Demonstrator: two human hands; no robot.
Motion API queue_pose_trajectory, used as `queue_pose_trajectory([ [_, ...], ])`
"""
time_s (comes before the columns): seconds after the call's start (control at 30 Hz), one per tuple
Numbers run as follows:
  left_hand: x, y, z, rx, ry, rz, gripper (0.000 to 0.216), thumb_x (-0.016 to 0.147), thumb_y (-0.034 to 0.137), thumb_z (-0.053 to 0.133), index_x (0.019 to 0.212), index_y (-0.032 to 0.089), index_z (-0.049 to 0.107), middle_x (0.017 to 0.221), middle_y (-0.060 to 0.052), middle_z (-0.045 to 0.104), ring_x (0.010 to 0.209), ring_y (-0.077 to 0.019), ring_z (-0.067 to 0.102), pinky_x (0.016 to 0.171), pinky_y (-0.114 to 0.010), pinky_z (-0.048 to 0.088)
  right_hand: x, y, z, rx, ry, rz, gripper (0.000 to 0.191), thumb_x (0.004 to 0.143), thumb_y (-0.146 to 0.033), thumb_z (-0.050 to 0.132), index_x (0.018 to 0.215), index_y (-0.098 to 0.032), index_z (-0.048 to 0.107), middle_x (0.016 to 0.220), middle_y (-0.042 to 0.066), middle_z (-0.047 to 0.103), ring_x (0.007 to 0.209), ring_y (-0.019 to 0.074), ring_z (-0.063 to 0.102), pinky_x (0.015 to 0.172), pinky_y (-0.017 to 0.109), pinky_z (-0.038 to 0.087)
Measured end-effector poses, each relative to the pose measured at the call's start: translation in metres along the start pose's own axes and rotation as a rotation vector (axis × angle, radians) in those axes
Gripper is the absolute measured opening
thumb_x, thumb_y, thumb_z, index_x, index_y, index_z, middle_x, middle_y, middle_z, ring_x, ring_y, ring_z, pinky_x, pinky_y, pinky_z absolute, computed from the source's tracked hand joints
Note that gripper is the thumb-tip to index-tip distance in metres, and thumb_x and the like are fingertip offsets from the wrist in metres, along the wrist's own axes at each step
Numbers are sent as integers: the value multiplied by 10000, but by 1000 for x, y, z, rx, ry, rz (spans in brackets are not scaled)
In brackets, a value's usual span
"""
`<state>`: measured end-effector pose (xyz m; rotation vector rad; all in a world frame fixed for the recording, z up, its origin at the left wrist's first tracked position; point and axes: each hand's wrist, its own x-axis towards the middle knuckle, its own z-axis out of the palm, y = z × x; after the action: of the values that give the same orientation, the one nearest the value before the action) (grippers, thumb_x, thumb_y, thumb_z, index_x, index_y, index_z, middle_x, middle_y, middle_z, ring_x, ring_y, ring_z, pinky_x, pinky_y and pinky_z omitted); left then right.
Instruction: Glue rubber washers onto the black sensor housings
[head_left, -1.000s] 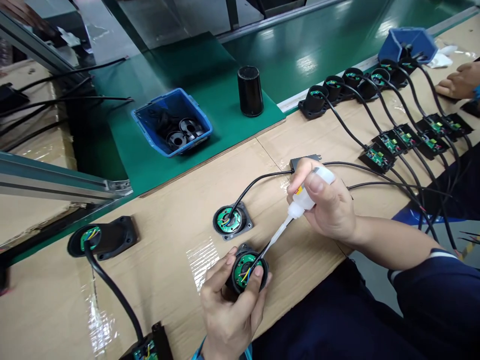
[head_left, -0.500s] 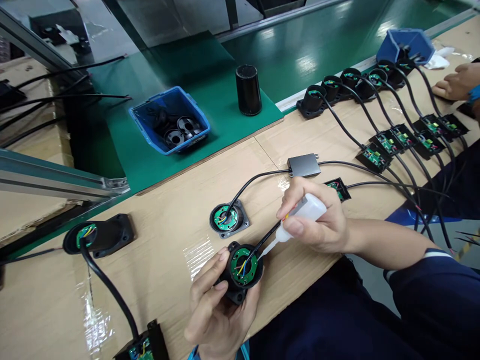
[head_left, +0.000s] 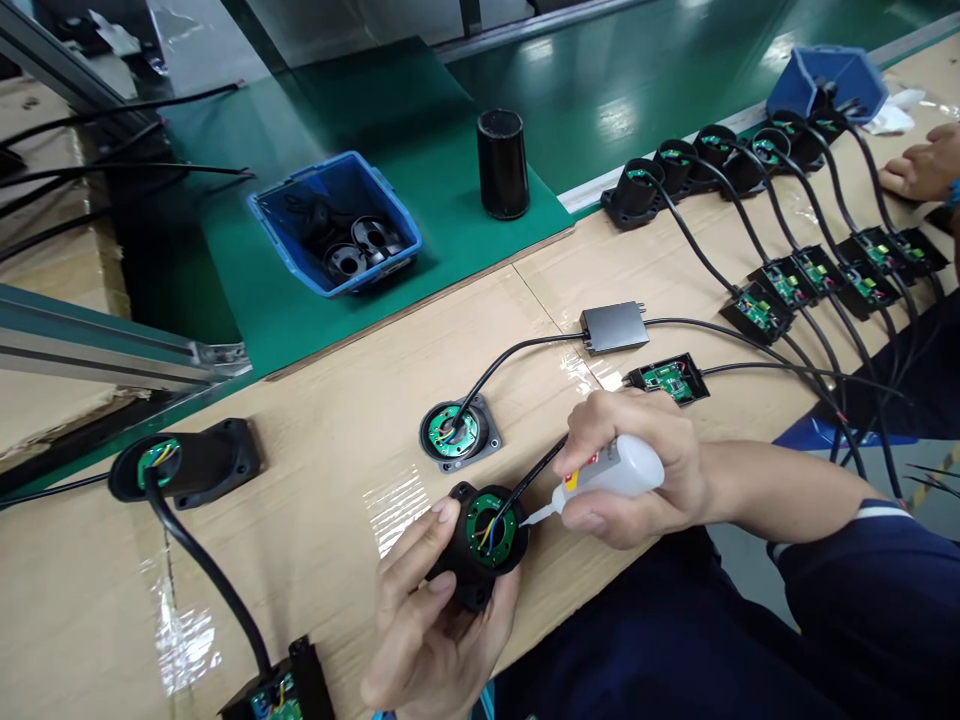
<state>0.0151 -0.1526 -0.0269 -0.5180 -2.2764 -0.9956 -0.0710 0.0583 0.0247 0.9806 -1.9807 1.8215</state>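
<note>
My left hand (head_left: 442, 610) grips a black round housing (head_left: 457, 565) with a square flange, tilted so its opening faces up and right. Inside it sits a green ring-shaped circuit board (head_left: 504, 513) with yellow, blue and dark wires at its centre. A black cable (head_left: 541, 470) runs from the board up behind my right hand (head_left: 637, 470). That hand is closed round a small white glue bottle (head_left: 626, 470), whose thin nozzle points at the right rim of the board. Whether the tip touches the board I cannot tell.
Beyond my hands lie another wired housing (head_left: 452, 432), a grey box (head_left: 615, 327) and an open circuit box (head_left: 671, 378). A blue bin (head_left: 341, 225) and black cylinder (head_left: 502, 165) stand on the green mat. Several wired housings (head_left: 634, 192) line the right, near another person's hand (head_left: 926, 165).
My right hand has lowered and swung the bottle flatter, with its nozzle now lower on the board's right rim. My left hand still holds the housing in nearly the same place.
</note>
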Motion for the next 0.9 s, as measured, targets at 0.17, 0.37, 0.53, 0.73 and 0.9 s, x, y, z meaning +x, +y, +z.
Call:
queue_pose_trajectory([
  [0.17, 2, 3, -2, 15, -8, -7, 566, 637, -14, 864, 873, 239, 416, 1192, -91, 688, 1091, -227, 714, 840, -402, 647, -1, -1, -1, -26, -28, 6, 233, 913, -363, 759, 867, -197, 602, 648, -30, 605, 478, 70, 493, 416, 196, 386],
  [0.37, 5, 3, -2, 86, -15, -7, 624, 612, -6, 861, 983, 300, 463, 1090, -62, 703, 975, -290, 736, 727, -495, 672, 1, -2, -2, -11, -22, -8, 243, 918, -359, 757, 860, -192, 590, 643, -33, 604, 485, 62, 489, 425, 183, 385],
  [0.53, 3, 0, -3, 62, -25, 23, 802, 576, -14, 878, 1185, 294, 456, 1157, -81, 685, 999, -303, 735, 757, -465, 676, 0, -1, 2, 13, 25, -16, 250, 938, -367, 729, 841, -196, 576, 641, -44, 583, 465, 54, 446, 421, 191, 377],
  [0.73, 1, 0, -2, 41, 5, -24, 889, 575, -19, 878, 1283, 340, 478, 1186, -55, 700, 945, -303, 743, 813, -525, 671, -1, 1, 3, 9, 47, -43, 253, 911, -322, 766, 857, -202, 550, 639, -58, 576, 483, 50, 479, 454, 183, 397],
  [0.9, 1, 2, -2, 117, 7, -72, 901, 603, 137, 922, 1351, 355, 469, 1078, -44, 720, 852, -283, 744, 692, -503, 662, -1, 3, 4, -11, 48, -54, 271, 880, -280, 793, 852, -206, 533, 644, -79, 582, 470, 34, 470, 464, 162, 411],
])
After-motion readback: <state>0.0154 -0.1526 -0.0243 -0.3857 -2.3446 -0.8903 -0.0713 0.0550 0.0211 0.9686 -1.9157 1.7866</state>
